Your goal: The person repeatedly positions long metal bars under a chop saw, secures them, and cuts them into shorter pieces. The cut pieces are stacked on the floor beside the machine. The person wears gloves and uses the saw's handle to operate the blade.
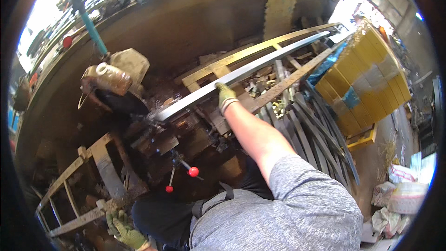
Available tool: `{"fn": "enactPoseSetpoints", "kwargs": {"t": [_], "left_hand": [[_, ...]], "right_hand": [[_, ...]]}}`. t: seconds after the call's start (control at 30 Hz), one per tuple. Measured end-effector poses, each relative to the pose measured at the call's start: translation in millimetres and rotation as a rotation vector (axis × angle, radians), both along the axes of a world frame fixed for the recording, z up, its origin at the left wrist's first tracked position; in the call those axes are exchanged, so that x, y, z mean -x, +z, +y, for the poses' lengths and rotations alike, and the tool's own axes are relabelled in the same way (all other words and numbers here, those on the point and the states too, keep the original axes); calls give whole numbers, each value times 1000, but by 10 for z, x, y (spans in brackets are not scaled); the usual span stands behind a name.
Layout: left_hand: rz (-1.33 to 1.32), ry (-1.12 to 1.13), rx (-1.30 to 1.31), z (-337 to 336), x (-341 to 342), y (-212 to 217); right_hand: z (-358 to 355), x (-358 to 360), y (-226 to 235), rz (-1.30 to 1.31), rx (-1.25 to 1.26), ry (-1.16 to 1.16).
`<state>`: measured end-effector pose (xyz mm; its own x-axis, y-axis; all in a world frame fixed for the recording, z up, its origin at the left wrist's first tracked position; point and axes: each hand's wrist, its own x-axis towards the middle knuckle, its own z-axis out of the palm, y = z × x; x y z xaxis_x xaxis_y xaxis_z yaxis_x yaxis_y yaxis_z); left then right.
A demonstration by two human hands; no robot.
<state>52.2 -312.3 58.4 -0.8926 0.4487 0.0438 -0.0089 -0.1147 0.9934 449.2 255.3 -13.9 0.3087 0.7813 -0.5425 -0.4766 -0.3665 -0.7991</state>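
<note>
A long, pale metal bar (260,65) slants across the middle, its near left end at a dirty cutting machine (107,81) with a dark, rounded guard. My right hand (226,96), in a green glove, is closed over the bar partway along it. At the lower left is my gloved left hand (123,231), its fingers spread and nothing seen in them. It is nearest the end of a wooden ladder-like frame (76,216). Two levers with red knobs (193,172) stand between my hands, beneath the bar's near end. Grime and shadow hide where the bar meets the machine.
Yellow rails (251,55) run alongside the bar on its far side. Several dark metal strips (320,144) lie below my right arm. A yellow slatted box (364,83) stands at the right, with white sacks (404,200) below it. A teal post (86,16) rises behind the machine.
</note>
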Motion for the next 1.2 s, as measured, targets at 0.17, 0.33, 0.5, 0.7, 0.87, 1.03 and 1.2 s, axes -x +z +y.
{"fn": "enactPoseSetpoints", "kwargs": {"t": [0.17, 0.33, 0.5, 0.7, 0.87, 1.03, 1.2], "left_hand": [[78, -161, -114, 74, -167, 198], [175, -344, -201, 269, -318, 203], [35, -450, -298, 403, -456, 145], [-17, -591, -402, 615, -530, 250], [-54, -715, -393, 845, -660, 435], [35, -780, -368, 1053, -900, 463], [45, -779, -287, 1080, -1101, 333]], "right_hand": [[-203, -231, 461, 338, -260, -56], [-488, -1061, 789, 409, -395, -202], [-1040, -2562, 1069, -108, -294, -259], [-2360, -4237, 1359, -552, 25, 72], [-3552, -5103, 1102, -1111, 224, 355], [-5097, -5292, 414, -1309, 478, 504], [-6591, -4774, -537, -956, 588, 453]]}}
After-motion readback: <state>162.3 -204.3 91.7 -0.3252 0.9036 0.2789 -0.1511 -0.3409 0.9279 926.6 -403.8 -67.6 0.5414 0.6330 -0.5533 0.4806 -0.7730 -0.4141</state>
